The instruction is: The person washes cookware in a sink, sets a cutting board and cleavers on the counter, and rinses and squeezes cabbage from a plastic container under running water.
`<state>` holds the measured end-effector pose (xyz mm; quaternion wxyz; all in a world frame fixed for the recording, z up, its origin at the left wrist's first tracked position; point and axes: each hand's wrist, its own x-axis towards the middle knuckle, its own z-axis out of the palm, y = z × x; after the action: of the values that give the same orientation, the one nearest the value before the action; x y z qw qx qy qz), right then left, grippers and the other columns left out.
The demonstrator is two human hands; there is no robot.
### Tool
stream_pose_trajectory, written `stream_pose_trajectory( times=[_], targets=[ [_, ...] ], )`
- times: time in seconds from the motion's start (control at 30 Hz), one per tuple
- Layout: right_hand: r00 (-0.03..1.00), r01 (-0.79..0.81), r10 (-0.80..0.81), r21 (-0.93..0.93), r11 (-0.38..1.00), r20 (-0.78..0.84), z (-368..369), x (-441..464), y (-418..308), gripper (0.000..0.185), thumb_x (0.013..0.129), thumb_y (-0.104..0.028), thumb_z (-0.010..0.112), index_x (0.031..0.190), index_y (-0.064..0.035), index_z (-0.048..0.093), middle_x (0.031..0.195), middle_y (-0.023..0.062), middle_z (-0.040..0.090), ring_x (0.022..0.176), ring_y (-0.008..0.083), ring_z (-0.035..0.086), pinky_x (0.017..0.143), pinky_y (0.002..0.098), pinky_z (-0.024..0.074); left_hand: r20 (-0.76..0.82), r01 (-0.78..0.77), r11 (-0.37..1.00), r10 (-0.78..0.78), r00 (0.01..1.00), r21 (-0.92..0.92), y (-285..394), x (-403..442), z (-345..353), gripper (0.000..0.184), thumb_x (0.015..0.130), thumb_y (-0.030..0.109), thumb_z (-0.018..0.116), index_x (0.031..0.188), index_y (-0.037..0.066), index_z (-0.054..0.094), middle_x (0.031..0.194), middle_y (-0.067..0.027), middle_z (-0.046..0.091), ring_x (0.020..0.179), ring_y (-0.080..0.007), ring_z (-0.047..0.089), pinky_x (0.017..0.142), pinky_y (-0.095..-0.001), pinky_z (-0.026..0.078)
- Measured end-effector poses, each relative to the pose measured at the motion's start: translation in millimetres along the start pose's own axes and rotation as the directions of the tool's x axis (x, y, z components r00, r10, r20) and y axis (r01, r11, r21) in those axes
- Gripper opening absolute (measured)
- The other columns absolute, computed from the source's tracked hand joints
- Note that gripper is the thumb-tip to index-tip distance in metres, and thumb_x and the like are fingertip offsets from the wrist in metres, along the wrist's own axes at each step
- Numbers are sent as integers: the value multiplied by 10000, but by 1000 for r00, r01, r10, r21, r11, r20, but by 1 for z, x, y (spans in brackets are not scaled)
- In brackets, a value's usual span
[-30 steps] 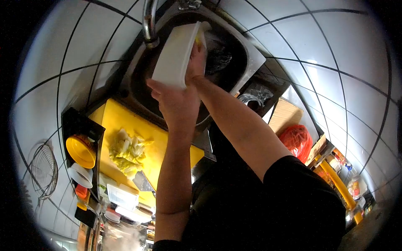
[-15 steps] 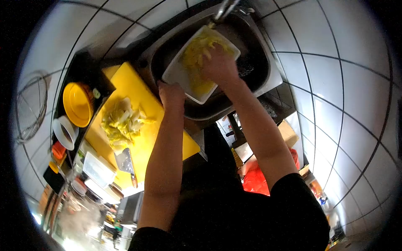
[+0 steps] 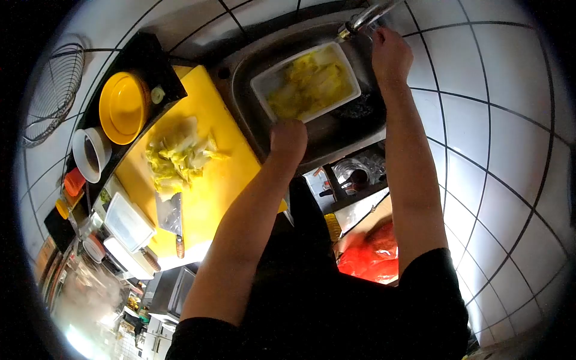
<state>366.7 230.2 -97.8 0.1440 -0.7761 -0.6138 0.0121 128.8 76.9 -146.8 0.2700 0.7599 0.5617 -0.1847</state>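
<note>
A white rectangular plastic container [image 3: 262, 95] with chopped yellow-green cabbage [image 3: 312, 81] in it sits in the dark sink [image 3: 243, 78]. My left hand [image 3: 289, 141] is closed on the container's near rim, its fingertips mostly hidden. Beyond the container's right end, my right hand [image 3: 393, 57] is closed at the tap's handle, which the fingers largely cover. The metal tap [image 3: 360, 23] points its spout over the container's far corner. More chopped cabbage [image 3: 180, 156] lies piled on a yellow cutting board [image 3: 219, 174], with a cleaver [image 3: 170, 215] beside the pile.
Left of the board stand a yellow bowl [image 3: 123, 108], a white bowl [image 3: 91, 155] and a clear plastic box [image 3: 128, 222]. A wire strainer [image 3: 55, 96] hangs on the tiled wall. Below the sink, a red plastic bag [image 3: 372, 255] lies near my body.
My right hand has left the cabbage inside the container and moved right to the tap. The container has turned and shifted slightly right, with my left hand still at its rim.
</note>
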Motion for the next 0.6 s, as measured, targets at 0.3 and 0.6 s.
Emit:
stream_pose_trajectory(
  times=[0.3,0.6],
  targets=[
    [992,-85,92,87,993,-84,13,-13,1,380,916,-335,669,1229,-120,679,1038,117,729,967,326,695,849,440,543,-13,30,999,-31,999,-38,-4,5,-27,179,880,125,623,992,39,733,1041,-190,715,973,-330,708,752,-436,597],
    [945,-297,158,550,781,287,37,-53,-17,441,878,-300,738,1235,-53,660,1029,97,721,968,260,686,859,376,536,-528,-266,963,250,811,47,15,-83,-38,270,878,214,651,1031,-9,660,1109,-230,617,1044,-356,622,866,-471,544]
  ],
)
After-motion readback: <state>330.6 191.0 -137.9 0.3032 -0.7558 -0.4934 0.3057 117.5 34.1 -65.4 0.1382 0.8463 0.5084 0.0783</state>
